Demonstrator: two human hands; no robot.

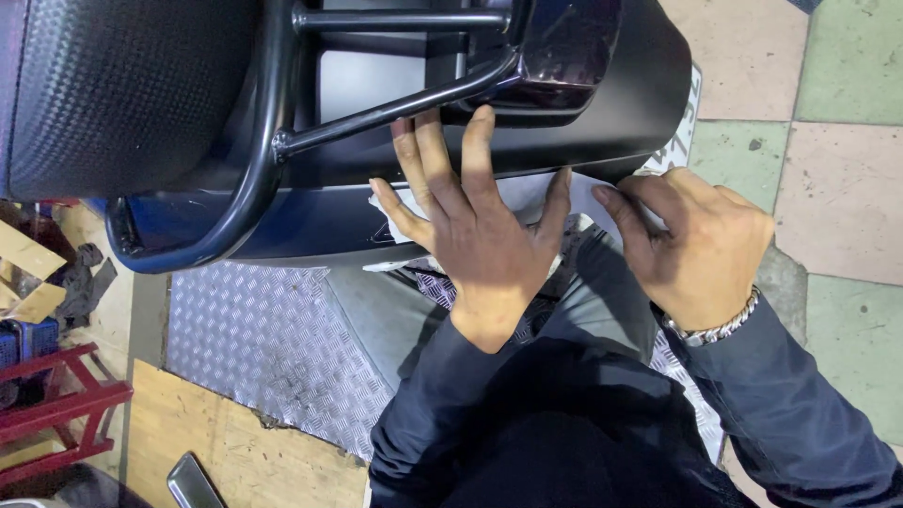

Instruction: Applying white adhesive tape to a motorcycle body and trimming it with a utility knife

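My left hand [475,230] spread flat on the white paper sheet [527,198] against the matte black motorcycle rear fender [602,113], my right hand [696,245] open, fingertips pressing the sheet's right edge

We counted two hands in the head view: one left hand [475,221] and one right hand [696,240], both laid flat. We recorded one white sheet [527,199] under them, on one matte black rear fender [621,103]. We logged one black tubular grab rail [273,141], one textured seat [122,85] and one dark tail light [564,47]. One metal link bracelet [720,325] sat on the right wrist. We noted one tread-plate ramp [263,348], one red metal stand [52,404] and one number plate [679,132], partly hidden.
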